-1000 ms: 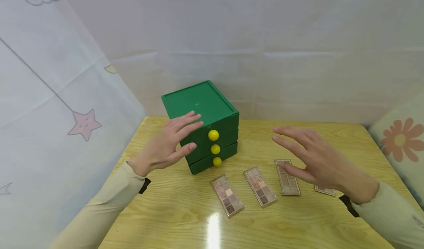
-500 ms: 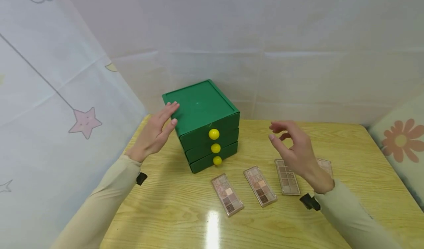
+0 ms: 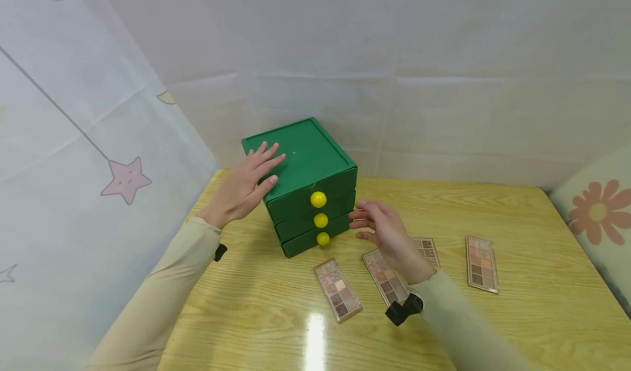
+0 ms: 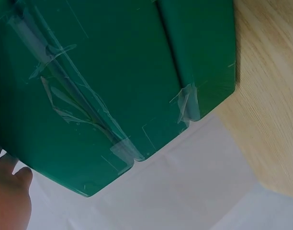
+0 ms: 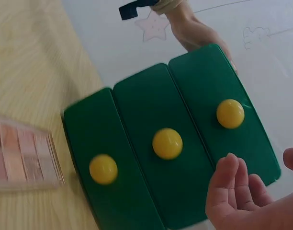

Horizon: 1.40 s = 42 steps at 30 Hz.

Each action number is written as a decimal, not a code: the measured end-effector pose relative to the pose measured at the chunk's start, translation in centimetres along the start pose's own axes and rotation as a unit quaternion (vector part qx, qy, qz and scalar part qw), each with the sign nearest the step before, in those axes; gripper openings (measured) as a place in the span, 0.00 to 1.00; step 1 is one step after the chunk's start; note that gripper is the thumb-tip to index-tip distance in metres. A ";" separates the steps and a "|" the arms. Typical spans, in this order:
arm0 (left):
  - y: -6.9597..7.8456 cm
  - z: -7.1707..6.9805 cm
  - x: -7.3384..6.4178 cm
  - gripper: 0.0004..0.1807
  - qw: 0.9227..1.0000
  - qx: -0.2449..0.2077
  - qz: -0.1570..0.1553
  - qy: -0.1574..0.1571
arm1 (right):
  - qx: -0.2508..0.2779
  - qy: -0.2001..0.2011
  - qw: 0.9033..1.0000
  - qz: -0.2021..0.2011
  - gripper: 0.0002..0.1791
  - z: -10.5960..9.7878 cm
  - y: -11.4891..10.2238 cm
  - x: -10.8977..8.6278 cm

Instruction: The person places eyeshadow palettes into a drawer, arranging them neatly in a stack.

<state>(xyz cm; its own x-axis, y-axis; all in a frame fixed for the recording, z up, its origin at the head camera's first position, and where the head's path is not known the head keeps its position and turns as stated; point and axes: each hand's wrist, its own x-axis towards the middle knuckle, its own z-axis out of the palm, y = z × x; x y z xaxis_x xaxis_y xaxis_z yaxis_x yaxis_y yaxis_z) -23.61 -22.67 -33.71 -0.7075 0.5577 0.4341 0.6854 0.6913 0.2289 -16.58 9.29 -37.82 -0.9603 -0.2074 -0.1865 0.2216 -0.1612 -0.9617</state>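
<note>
A green three-drawer box (image 3: 310,157) with yellow round knobs stands on the table, all its drawers closed. My left hand (image 3: 241,187) lies at the left edge of the box's top, fingers extended over it. Clear tape strips (image 4: 122,148) cross the box's side seams in the left wrist view. My right hand (image 3: 389,237) hovers just right of the drawer fronts, loosely bent and holding nothing. In the right wrist view its fingers overlap the top drawer near the knob (image 5: 230,114); contact cannot be told. Under the right forearm, one eyeshadow palette (image 3: 382,278) is partly covered.
Other eyeshadow palettes lie flat on the wooden table (image 3: 256,327): one in front of the box (image 3: 338,290), one behind my right wrist (image 3: 428,249), one farther right (image 3: 482,264). White printed cloth (image 3: 443,130) hangs behind and at both sides.
My right hand has swung left and down from over the right-hand palettes to beside the drawers. My left hand pulled back leftward, then settled over the box's top edge. The box stays put.
</note>
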 end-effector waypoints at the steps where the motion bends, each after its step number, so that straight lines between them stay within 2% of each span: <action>1: 0.0 0.0 0.1 0.28 1.000 0.003 0.002 -0.005 | 0.017 -0.009 1.000 0.012 0.22 0.4 0.2 0.2; 6: -0.1 0.0 0.2 0.26 0.999 0.003 -0.005 -0.038 | 0.071 -0.041 0.995 0.051 0.28 2.0 0.7 1.0; 20: 0.1 0.1 0.4 0.25 0.998 0.009 -0.012 -0.058 | 0.050 -0.086 0.992 0.084 0.31 4.4 0.0 2.6; 30: 0.5 0.7 0.7 0.25 0.999 0.004 -0.010 -0.050 | -0.034 -0.046 0.997 0.054 0.28 5.5 -0.2 3.4; 42: 0.4 0.8 0.8 0.25 0.999 0.004 -0.010 -0.047 | -0.061 -0.036 0.997 0.043 0.29 5.7 -0.4 3.5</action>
<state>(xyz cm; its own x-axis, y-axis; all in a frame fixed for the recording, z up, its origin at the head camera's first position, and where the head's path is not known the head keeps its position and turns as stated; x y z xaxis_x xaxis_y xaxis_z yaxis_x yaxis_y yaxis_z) -24.09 -21.56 -34.00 -0.7341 0.5844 0.3460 0.6700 0.7061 0.2290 -19.10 3.14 -36.96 -0.9231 -0.2854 -0.2577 0.2755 -0.0233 -0.9610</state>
